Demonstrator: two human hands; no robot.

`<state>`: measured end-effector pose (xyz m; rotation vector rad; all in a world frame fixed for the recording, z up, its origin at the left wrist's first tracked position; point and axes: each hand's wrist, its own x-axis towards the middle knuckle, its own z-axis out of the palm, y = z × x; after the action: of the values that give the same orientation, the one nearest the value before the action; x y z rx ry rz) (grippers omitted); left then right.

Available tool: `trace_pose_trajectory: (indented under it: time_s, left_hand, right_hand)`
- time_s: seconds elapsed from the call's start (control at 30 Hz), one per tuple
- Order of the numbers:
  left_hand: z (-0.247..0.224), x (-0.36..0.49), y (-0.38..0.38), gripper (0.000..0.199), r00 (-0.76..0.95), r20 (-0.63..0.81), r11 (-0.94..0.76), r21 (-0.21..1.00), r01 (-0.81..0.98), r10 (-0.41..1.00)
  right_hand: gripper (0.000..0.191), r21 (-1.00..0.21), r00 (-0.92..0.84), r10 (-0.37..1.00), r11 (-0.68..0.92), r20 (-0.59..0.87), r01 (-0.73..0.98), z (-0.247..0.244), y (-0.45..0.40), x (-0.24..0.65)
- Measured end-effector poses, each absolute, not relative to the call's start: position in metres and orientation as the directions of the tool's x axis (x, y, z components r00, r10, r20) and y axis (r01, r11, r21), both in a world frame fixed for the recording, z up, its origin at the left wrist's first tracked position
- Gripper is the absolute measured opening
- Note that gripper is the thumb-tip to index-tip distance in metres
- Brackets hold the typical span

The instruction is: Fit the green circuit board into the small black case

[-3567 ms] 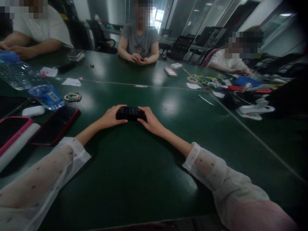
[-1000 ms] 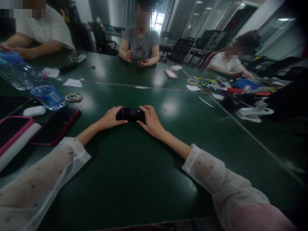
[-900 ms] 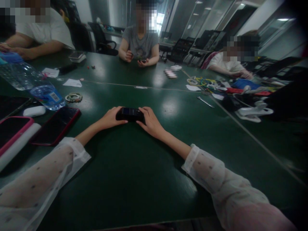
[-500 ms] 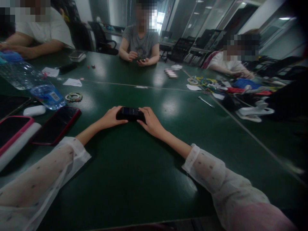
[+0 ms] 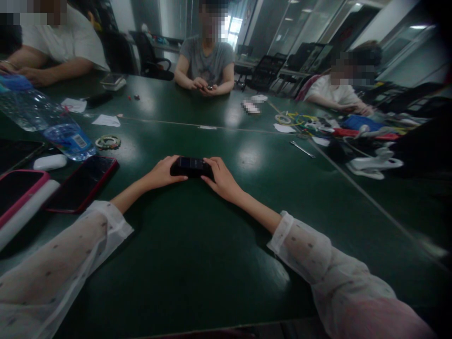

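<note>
Between my two hands is a small black box-shaped device (image 5: 191,167) with a dark glossy top that carries faint marks. My left hand (image 5: 163,173) grips its left end, thumb along the near side and fingers around the far side. On the opposite end, my right hand (image 5: 222,180) holds it the same way. The device is low over the green table (image 5: 197,254); whether it touches the surface I cannot tell. To the left of my left hand lies a phone with a red edge (image 5: 84,184).
A water bottle (image 5: 67,134) leans at the left, near a coiled bracelet (image 5: 108,142), a white case (image 5: 50,162) and a pink-edged phone (image 5: 23,193). At right are a wrench (image 5: 302,149), tangled cables (image 5: 300,121) and a white clamp (image 5: 375,163). Several people sit across the table.
My hands and the black device have stayed in place. Across the table, the person in grey has brought their hands closer together.
</note>
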<state>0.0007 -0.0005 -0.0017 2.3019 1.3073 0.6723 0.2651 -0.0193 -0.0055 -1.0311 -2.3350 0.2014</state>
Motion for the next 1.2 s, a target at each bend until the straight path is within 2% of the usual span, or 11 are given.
trace_pose_trajectory:
  time_s: [0.4, 0.57, 0.9, 1.2]
  left_hand:
    - [-0.002, 0.001, 0.000, 0.070, 0.446, 0.216, -0.482, 0.575, 0.661, 0.869]
    - [-0.003, 0.000, 0.001, 0.069, 0.468, 0.230, -0.506, 0.582, 0.637, 0.854]
    - [0.002, 0.000, -0.003, 0.072, 0.484, 0.219, -0.508, 0.601, 0.617, 0.847]
    - [-0.005, -0.001, 0.000, 0.073, 0.408, 0.189, -0.429, 0.631, 0.647, 0.893]
  right_hand:
    - [0.055, -0.377, -0.539, 0.716, 0.694, 0.443, 0.613, -0.006, -0.019, 0.265]
    - [0.066, -0.486, -0.486, 0.753, 0.658, 0.445, 0.575, -0.009, -0.012, 0.268]
    - [0.051, -0.647, -0.441, 0.799, 0.595, 0.409, 0.477, -0.009, -0.009, 0.270]
    - [0.051, -0.678, -0.393, 0.804, 0.590, 0.446, 0.439, -0.012, -0.007, 0.271]
